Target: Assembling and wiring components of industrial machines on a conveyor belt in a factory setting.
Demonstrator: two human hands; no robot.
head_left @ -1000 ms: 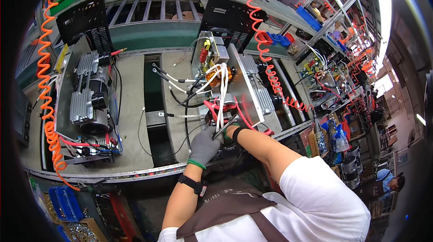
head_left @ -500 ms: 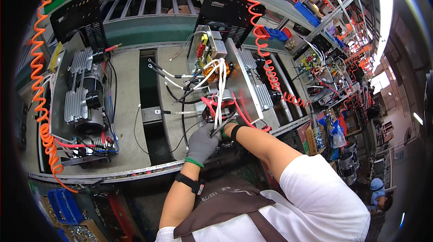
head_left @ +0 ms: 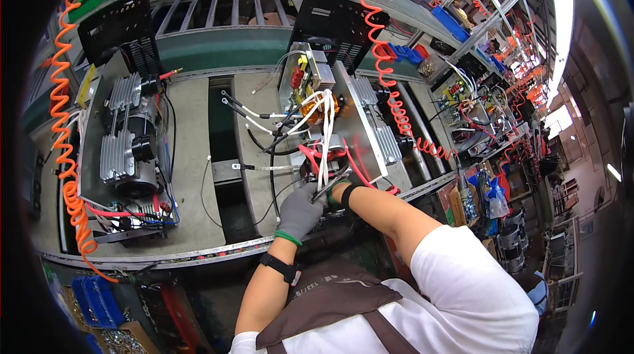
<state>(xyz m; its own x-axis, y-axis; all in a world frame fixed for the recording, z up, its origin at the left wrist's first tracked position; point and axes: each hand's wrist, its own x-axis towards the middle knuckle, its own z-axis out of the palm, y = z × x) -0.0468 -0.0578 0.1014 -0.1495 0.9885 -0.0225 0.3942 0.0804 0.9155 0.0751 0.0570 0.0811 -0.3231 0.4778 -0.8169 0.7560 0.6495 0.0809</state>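
At the front of the open machine unit (head_left: 362,119), both my hands work close together. My left hand (head_left: 300,210), in a grey glove with a green cuff, has its fingers curled in at the unit's lower front end. What they hold is hidden. A slim silver metal tool or part (head_left: 332,183) slants between the hands; its kind does not show clearly. My right hand (head_left: 337,191), also gloved, reaches in beside the left, and its fingers are hidden. White cables (head_left: 327,136) run down to the hands from a copper coil (head_left: 319,109), next to thick red wires (head_left: 356,168).
A second unit with a finned motor (head_left: 125,136) stands at the left. Orange coiled air hoses (head_left: 61,123) hang at the left, with another (head_left: 380,57) beside my unit. Loose cable ends (head_left: 228,96) stick out leftward. Blue parts bins (head_left: 99,301) sit below the bench edge.
The whole view has shifted slightly down and to the right. Both hands stay at the same spot on the unit, with little visible movement.
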